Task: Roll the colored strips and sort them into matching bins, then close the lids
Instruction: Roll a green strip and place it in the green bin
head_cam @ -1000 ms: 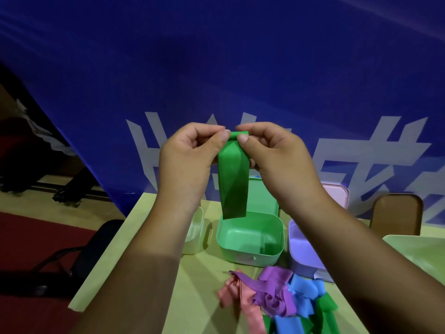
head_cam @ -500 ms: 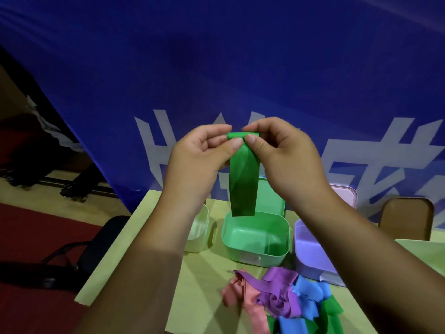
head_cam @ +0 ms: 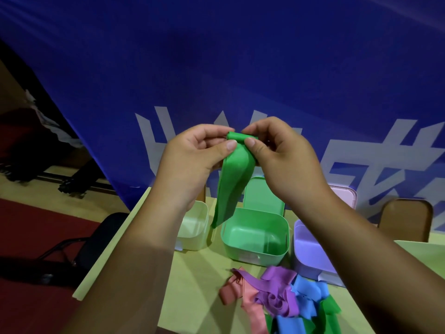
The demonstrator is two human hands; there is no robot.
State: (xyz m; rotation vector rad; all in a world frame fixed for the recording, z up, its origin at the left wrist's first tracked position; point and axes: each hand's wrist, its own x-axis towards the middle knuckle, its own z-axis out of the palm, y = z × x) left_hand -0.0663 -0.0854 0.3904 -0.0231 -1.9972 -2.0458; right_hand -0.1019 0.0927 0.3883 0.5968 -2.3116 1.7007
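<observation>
head view: above the tabletop, the left hand and right hand each pinch the rolled top end of a green strip between thumb and fingers. its loose tail hangs by the left rim of the open green bin. a cream bin and a purple bin flank it. a pile of mixed strips lies nearer.
</observation>
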